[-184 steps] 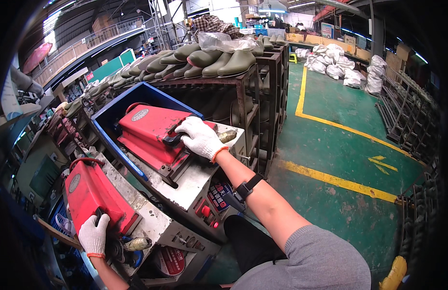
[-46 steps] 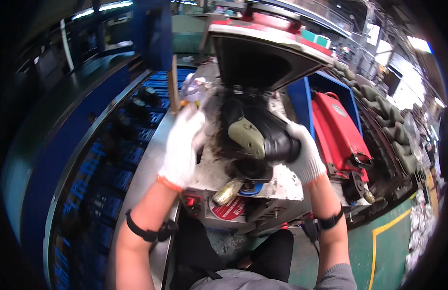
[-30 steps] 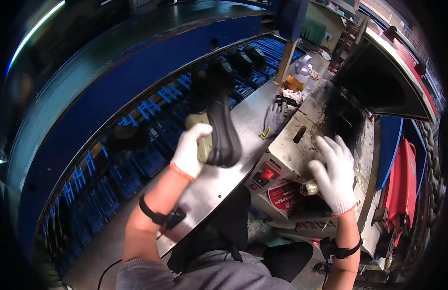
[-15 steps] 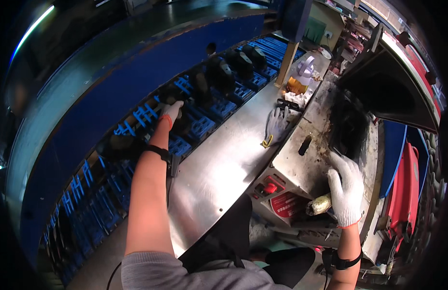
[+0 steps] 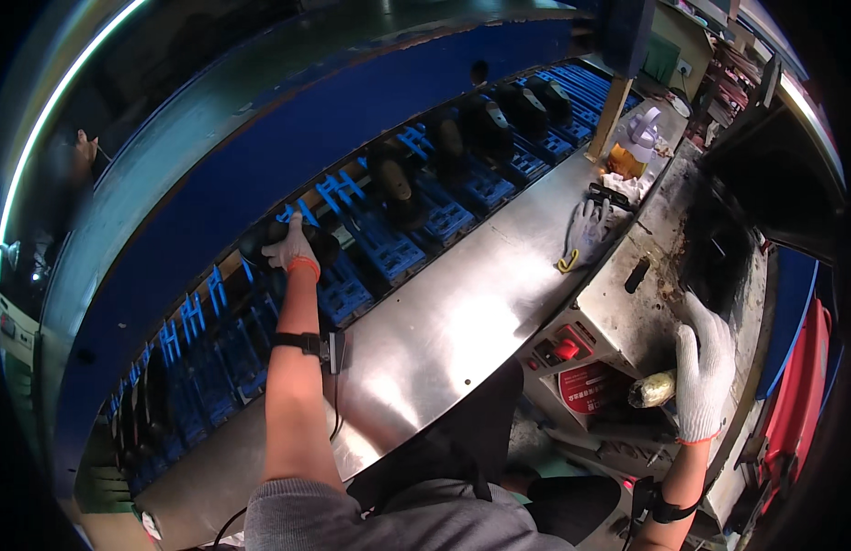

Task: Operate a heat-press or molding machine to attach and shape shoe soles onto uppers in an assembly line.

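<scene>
"Reaching into the blue rack (image 5: 350, 299), is it, that left hand (image 5: 293, 246)?"

"Yes. Half a second ago it was farther right, at about the spot where a dark shoe (image 5: 395, 188) with a paler sole now sits. It has since shifted left along the rack to a neighbouring dark shape (image 5: 324, 246), probably another shoe."

"And its grip?"

"No telling. The glove hides the contact and the rack is dim. The dark shape shows right beside the fingers, but whether they are clamped on it cannot be made out."

"What does the shift mean for the work?"

"A second ago that hand held a shoe above the bench (image 5: 480, 275). Judging by the rack now, that shoe has likely been let go there, and the work has passed to the next place along."

"Has the right hand (image 5: 705, 369) moved too?"

"Hardly. It is at the top of the machine (image 5: 618, 303), just beside the taped handle (image 5: 653, 389). Thumb and fingers stand apart, with nothing showing in its grip."

"Anything between the two?"

"A grey glove (image 5: 586, 230), lying on the bench just beside the machine, and a red switch (image 5: 565, 350) on the machine's front."
</scene>
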A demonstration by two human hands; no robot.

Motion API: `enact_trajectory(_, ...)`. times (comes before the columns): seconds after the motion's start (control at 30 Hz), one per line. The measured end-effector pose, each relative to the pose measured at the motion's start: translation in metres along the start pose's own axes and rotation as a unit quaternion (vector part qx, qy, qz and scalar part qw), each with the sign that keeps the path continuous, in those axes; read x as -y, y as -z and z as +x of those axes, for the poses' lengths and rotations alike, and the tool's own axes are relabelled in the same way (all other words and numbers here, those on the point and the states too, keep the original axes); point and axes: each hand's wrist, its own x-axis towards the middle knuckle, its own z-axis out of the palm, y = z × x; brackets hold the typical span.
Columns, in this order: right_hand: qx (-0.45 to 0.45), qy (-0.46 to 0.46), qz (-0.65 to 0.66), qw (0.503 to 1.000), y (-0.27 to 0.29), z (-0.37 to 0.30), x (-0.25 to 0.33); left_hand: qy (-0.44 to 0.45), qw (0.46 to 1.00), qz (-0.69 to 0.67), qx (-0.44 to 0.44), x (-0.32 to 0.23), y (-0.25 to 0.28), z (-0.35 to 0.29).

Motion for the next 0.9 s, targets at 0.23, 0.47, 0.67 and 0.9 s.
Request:
enact_trajectory(0.23,-0.013,0.001,0.001,1.000,0.007,-0.002,0.003,0.100,0.994,0.025,-0.035,-0.018,-0.036,0.002)
enact_trajectory(0.47,-0.073,0.076,-0.033,0.994,0.003,-0.001,-0.015,0.124,0.890,-0.134,0.419,0.049,-0.013,0.069)
enact_trajectory(0.67,-0.078,0.080,0.012,0.994,0.003,0.002,-0.017,0.131,0.876,-0.210,0.414,0.055,0.053,0.109)
enact_trajectory(0.9,-0.108,0.069,0.006,0.992,-0.004,-0.003,-0.018,0.217,0.837,-0.257,0.431,0.030,0.107,-0.084)
